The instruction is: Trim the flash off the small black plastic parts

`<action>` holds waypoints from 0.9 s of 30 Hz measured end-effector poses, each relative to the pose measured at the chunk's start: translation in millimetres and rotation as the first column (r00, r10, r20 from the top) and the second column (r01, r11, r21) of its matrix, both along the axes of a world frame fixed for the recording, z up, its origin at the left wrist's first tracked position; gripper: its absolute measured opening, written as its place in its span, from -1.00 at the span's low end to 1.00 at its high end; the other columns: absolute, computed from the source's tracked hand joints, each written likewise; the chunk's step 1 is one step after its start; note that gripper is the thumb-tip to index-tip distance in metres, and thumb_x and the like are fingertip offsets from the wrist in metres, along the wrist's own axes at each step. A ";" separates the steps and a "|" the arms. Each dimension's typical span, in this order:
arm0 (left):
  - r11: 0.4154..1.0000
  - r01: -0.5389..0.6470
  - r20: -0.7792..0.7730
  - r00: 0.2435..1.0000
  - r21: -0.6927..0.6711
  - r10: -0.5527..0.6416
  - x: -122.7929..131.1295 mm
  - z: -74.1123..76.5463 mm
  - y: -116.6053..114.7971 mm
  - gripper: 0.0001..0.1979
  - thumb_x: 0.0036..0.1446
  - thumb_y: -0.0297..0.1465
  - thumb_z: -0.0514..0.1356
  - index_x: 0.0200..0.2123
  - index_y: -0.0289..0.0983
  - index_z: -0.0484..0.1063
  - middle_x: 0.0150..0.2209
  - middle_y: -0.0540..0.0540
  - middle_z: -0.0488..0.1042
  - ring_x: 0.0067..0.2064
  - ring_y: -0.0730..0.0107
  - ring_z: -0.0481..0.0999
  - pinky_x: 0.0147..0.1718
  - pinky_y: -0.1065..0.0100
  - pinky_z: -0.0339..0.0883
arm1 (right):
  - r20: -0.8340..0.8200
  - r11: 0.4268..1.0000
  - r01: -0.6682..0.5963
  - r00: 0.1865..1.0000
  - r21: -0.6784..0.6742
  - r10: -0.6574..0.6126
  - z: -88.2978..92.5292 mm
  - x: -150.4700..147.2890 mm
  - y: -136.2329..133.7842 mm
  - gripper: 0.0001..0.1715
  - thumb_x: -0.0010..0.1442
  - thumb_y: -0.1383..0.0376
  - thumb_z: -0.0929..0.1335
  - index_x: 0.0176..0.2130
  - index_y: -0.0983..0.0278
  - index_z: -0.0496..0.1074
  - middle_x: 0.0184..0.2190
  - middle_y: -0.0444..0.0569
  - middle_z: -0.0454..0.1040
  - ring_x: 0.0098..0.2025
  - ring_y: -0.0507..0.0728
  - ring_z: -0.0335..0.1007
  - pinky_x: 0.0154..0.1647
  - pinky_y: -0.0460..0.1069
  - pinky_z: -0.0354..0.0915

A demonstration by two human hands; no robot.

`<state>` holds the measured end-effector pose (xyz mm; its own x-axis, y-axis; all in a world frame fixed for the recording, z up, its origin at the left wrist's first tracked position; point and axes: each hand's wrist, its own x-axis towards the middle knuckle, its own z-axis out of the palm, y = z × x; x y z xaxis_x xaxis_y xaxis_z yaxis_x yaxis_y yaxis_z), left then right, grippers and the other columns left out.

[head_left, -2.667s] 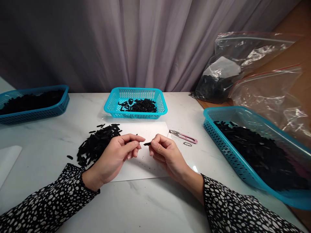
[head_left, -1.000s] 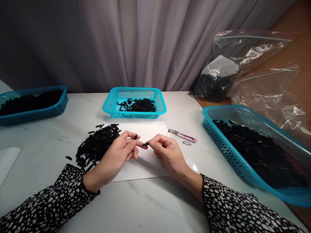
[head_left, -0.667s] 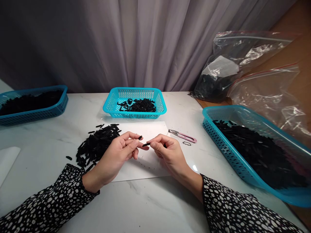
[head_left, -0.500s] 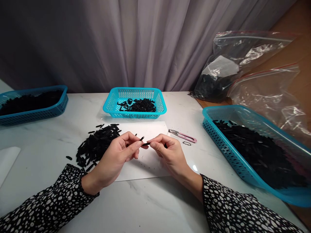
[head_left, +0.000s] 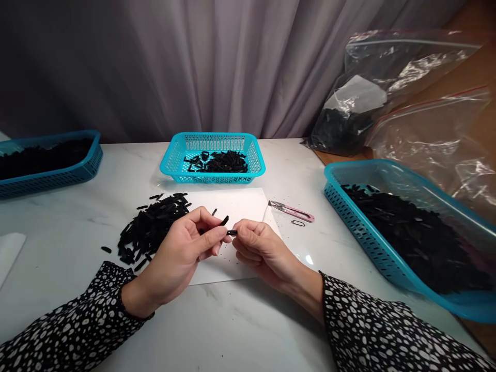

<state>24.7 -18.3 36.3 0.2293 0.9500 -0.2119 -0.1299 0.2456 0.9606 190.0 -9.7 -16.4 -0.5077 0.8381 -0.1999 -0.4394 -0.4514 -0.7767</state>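
My left hand (head_left: 189,248) pinches a short black strip-like piece (head_left: 225,221) that sticks up between thumb and fingertips. Another small black piece (head_left: 232,233), with a light glint along its middle, spans the gap to my right hand (head_left: 263,248), whose thumb and forefinger pinch its right end. The other right fingers are curled in. Both hands are just above a white sheet (head_left: 248,201). A heap of similar black pieces (head_left: 151,227) lies beside my left hand, partly hidden by it. What exactly the pieces are, I cannot make out.
Thread snips (head_left: 292,211) with pink handles and a thin black loop (head_left: 298,223) lie right of the sheet. Blue baskets of black pieces stand at the back (head_left: 212,179), left (head_left: 91,164) and right (head_left: 360,235). Clear zip bags (head_left: 426,124) are behind the right basket.
The piece between my hands has turned and now shows a light glint. My right fingers have curled in more tightly. The whole view has shifted slightly.
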 end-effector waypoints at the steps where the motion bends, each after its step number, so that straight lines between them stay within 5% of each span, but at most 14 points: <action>1: 1.000 0.006 0.005 1.000 -0.015 -0.006 0.2 0.5 -0.2 -0.75 0.02 -0.32 0.37 -0.45 -0.26 0.34 -0.53 0.05 0.39 -0.47 0.52 0.29 -0.51 0.44 0.07 | -0.004 1.000 -0.009 1.000 -0.005 0.009 -0.6 0.1 -0.1 -0.54 0.00 -0.02 0.53 -0.47 0.25 0.38 -0.72 -0.35 -0.02 -0.63 -0.06 -0.31 -0.60 -0.06 -0.27; 27: 0.999 0.035 0.112 0.993 -0.015 -0.033 -1.9 -4.0 -0.3 -0.74 0.02 -0.39 0.41 -0.48 -0.28 0.36 -0.50 0.09 0.31 -0.49 0.58 0.22 -0.47 0.46 0.16 | -0.119 1.000 0.005 0.993 0.027 -0.001 -4.2 1.7 1.3 -0.70 0.07 0.08 0.52 -0.36 0.25 0.54 -0.72 -0.34 0.00 -0.65 -0.07 -0.29 -0.62 -0.08 -0.28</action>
<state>22.8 -18.6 32.3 0.2841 0.9378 -0.1997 -0.2272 0.2681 0.9362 191.8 -8.5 -20.6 -0.5239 0.8439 -0.1159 -0.5305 -0.4297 -0.7308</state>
